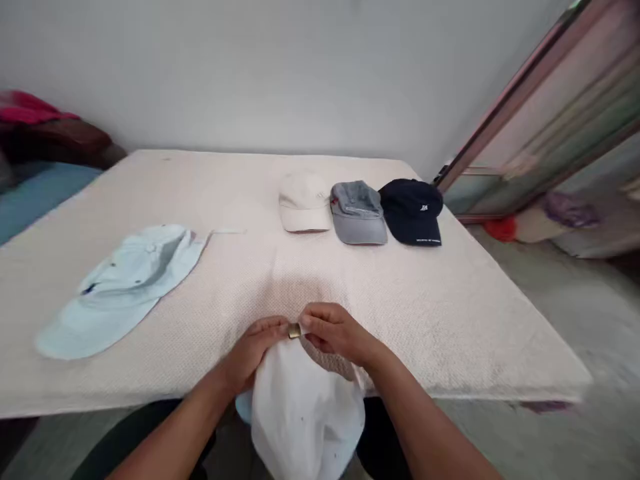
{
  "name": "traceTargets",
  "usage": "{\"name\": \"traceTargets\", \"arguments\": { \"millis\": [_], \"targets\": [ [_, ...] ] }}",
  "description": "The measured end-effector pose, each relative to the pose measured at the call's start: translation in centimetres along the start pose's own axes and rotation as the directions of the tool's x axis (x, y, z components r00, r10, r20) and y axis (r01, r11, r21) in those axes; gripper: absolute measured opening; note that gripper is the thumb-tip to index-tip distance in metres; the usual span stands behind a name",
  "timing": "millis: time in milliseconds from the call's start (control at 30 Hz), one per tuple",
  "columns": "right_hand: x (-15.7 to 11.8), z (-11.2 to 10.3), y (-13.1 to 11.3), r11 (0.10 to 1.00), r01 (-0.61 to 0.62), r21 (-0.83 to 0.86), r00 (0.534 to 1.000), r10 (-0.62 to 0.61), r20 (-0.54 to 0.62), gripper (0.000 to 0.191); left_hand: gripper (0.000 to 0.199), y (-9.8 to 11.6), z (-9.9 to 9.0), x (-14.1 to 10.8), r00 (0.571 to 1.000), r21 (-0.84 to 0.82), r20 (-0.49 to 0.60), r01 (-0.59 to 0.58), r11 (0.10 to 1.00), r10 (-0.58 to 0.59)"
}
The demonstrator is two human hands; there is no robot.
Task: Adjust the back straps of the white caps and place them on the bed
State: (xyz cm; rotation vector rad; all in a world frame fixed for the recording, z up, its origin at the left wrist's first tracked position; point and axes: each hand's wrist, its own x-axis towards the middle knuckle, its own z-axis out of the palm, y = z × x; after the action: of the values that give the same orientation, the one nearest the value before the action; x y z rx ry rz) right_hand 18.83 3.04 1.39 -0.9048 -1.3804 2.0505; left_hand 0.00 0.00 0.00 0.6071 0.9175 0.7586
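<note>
Evidently left grip (260,350), right grip (330,329) pinch 1 buckled strap (295,331); white cap (305,413) hangs below.

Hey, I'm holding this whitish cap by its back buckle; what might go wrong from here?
The whitish fabric cap hangs past the front edge of the cream cloth-covered table, so it could drop if the left hand and right hand loosen.
The small brass-coloured metal buckle sits between both hands; the narrow pale strap there might slip or twist.

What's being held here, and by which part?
A rounded white cloth cap, held by its narrow white strap, beside the gold-coloured metal buckle.
</note>
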Motion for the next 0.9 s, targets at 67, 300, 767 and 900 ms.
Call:
{"name": "traceTargets", "arguments": {
  "millis": [67,300,767,900],
  "targets": [
    [-0.1,0.2,-0.3,0.999,0.02,0.031,1.0,-0.021,0.019,0.022,0.017,0.2,0.1,-0.1,1.0,0.002,0.007,-0.007,1.0,0.007],
    [0.1,1.2,0.0,0.979,0.111,-0.173,0.992,-0.119,-0.04,0.024,0.01,0.2,0.4,-0.1,0.999,0.006,0.019,0.033,0.999,-0.033],
    [1.1,1.0,0.9,0.966,0.052,-0.253,0.987,-0.088,-0.133,0.008,0.026,0.3,-0.2,-0.4,1.0,-0.013,-0.001,0.025,1.0,-0.025],
    [0.7,1.0,0.6,0.991,0.069,-0.118,0.995,-0.076,-0.058,0.02,0.019,0.2,-0.3,-0.3,0.999,-0.034,-0.017,0.049,0.998,-0.05]
  ]
}}
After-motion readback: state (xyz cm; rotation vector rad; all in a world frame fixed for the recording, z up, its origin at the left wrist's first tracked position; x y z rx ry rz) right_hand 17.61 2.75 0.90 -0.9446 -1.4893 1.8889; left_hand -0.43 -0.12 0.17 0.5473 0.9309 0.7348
